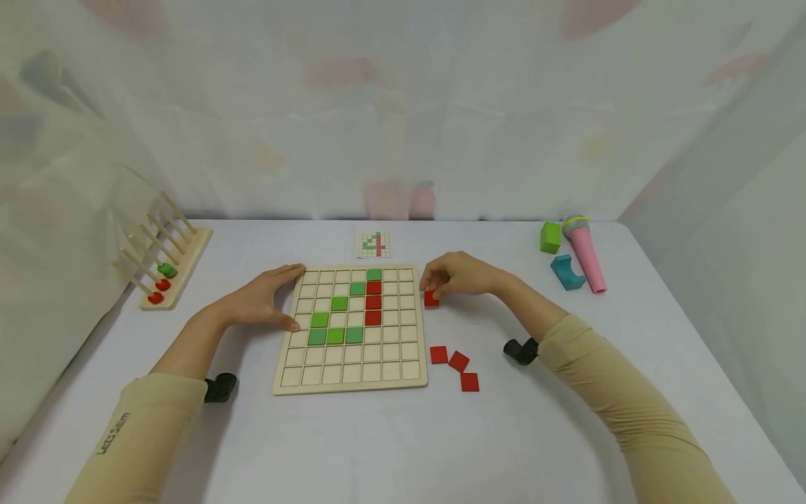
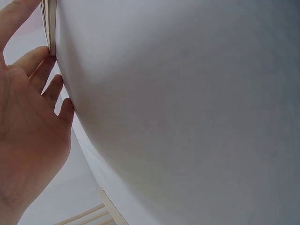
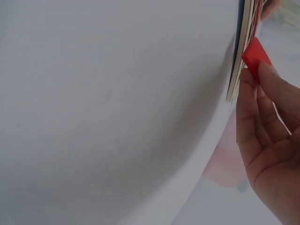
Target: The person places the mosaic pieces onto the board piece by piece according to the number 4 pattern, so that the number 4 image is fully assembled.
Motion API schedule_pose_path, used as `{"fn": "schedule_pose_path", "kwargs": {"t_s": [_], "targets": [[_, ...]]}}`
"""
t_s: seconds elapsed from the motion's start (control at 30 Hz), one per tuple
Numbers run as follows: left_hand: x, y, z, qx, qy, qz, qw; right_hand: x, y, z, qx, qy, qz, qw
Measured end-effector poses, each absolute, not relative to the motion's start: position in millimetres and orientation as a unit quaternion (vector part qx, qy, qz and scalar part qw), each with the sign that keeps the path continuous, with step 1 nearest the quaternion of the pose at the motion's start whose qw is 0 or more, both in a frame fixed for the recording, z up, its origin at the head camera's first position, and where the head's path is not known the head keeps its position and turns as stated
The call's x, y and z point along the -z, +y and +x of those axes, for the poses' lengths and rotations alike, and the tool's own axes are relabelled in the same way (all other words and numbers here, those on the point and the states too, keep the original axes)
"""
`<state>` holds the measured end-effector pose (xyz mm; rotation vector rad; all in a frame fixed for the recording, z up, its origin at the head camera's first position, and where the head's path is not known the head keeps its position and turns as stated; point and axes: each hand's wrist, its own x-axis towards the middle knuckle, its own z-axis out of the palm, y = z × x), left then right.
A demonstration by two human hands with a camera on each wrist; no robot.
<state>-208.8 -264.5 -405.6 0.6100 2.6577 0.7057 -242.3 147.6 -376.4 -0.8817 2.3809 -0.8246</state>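
My right hand (image 1: 462,273) pinches a red square tile (image 1: 431,299) between thumb and fingers, beside the right edge of a wooden grid board (image 1: 397,374). In the right wrist view the same red tile (image 3: 256,58) is tilted, with the thumb pressed on its face. My left hand (image 1: 255,297) rests at the board's left edge, thumb and fingers spread and touching it. Several green tiles (image 1: 336,336) form a bent line on the grid. A column of 3 red tiles (image 1: 373,302) stands below the topmost green one.
Loose red tiles (image 1: 459,361) lie right of the board. Behind it is a small pattern card (image 1: 374,244). A wooden peg rack (image 1: 179,269) stands at left. At back right are a pink toy microphone (image 1: 587,255), a green block (image 1: 550,238) and a teal arch block (image 1: 567,273).
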Motion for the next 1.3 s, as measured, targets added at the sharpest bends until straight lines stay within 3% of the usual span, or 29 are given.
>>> {"fn": "schedule_pose_path", "kwargs": {"t_s": [0.8, 1.3], "targets": [[406.4, -264.0, -208.9, -0.24, 0.935, 0.206, 0.162, 370.4, 74.6, -211.3, 0.344, 0.847, -0.327, 0.239], [406.7, -263.2, -209.3, -0.242, 0.934, 0.205, 0.162, 376.0, 55.2, -196.3, 0.324, 0.863, -0.31, 0.233]]}}
